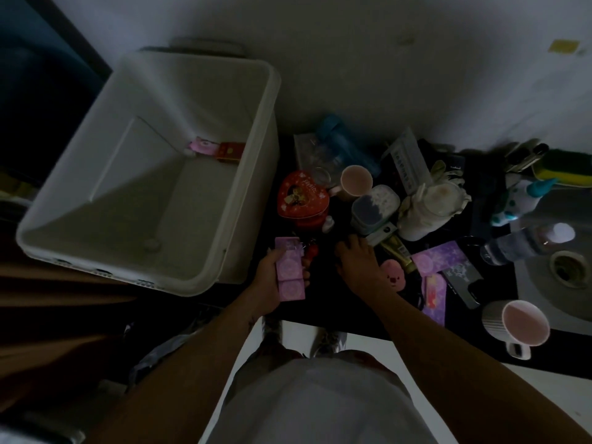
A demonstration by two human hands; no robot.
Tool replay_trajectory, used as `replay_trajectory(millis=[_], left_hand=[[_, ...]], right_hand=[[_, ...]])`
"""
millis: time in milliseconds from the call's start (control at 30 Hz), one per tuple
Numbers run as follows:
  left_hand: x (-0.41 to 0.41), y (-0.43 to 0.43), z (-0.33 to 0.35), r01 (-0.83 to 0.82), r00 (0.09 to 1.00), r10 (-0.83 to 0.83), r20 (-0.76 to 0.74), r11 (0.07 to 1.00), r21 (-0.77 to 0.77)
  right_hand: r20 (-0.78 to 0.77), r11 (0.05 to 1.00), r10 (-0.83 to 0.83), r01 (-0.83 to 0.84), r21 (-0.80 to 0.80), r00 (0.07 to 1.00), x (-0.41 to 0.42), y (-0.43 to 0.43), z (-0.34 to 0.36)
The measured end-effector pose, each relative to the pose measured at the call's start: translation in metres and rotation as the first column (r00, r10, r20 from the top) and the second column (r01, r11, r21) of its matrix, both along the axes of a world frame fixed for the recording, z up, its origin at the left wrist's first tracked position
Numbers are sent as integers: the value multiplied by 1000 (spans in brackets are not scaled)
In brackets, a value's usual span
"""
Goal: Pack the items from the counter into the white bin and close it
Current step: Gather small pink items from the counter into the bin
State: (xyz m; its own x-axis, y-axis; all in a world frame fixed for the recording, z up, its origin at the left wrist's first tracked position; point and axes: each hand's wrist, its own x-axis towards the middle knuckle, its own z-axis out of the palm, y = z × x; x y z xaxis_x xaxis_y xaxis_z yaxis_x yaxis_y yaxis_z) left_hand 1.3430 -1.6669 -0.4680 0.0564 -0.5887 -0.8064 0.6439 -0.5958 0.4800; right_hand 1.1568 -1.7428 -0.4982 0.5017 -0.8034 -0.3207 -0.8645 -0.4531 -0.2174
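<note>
**Finding 1.** You are gripping a pink box (290,274) in your left hand (272,280), just off the near right corner of the white bin (205,100). Your fingers and thumb are wrapping round its long sides. It is reading as light, stiff card with smooth faces. It may be 2 boxes lying end to end, but the dim light is preventing a firm call. In my judgement a hard squeeze is risking dented walls, so keep taking it by the long edges and be supporting the lower end in case it is 2 pieces.

**Finding 2.** Your right hand (357,261) is lying on the dark counter (336,302), further right of the bin. Its fingers are spread and slack, holding nothing that shows.

**Finding 3.** The bin is standing open. 1 pink item (201,145) and 1 red box (229,152) are lying in its far right corner. By my estimate the packing is only just starting.

**Finding 4.** Other goods are waiting to the right of the bin.
- The heart tin (302,197), just beside the bin's right wall, is looking rigid. Be taking it by its sides.
- The mug (525,322), well right of the bin, is likely heavy and breakable. Be lifting it by the handle and setting it low.
- The bottle (519,243) is lying on its side and is likely to roll. Be grasping it round the body.
</note>
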Motion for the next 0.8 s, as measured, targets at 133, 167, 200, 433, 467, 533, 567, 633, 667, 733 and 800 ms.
replay_trajectory(millis=[133, 167, 200, 433, 467, 533, 567, 633, 667, 733, 800], left_hand=[[3, 2, -1, 2, 999, -2, 34, 1000, 10], [4, 2, 0, 2, 999, -2, 41, 1000, 14], [5, 1, 1, 4, 999, -5, 50, 1000, 18], [13, 3, 1, -16, 998, 15, 69, 1000, 16], [15, 4, 0, -27, 997, 25, 71, 999, 21], [16, 6, -3, -46, 995, 42, 85, 998, 38], [17, 8, -4, -51, 995, 47, 91, 998, 46], [19, 9, -5, -61, 993, 56, 103, 997, 56], [20, 10, -5, -68, 992, 62, 107, 996, 58], [21, 10, -3, -85, 991, 78, 108, 995, 60], [21, 9, -1, -97, 990, 90, 108, 994, 59]], right_hand=[[67, 992, -72, 64, 107, 995, 2, 0, -2], [89, 988, -92, 80, 129, 992, 2, 1, -3], [113, 983, -113, 95, 154, 987, 1, 3, -5], [339, 862, -444, 292, 414, 830, 6, 6, -3], [372, 858, -468, 310, 410, 802, 9, 4, -2], [412, 847, -503, 339, 409, 760, 16, -4, 1], [437, 840, -521, 349, 416, 733, 19, -8, 3], [492, 829, -548, 363, 425, 676, 24, -16, 7], [507, 826, -557, 376, 419, 658, 27, -20, 10], [509, 818, -574, 415, 399, 642, 30, -26, 12], [498, 808, -588, 438, 394, 637, 32, -30, 12]])
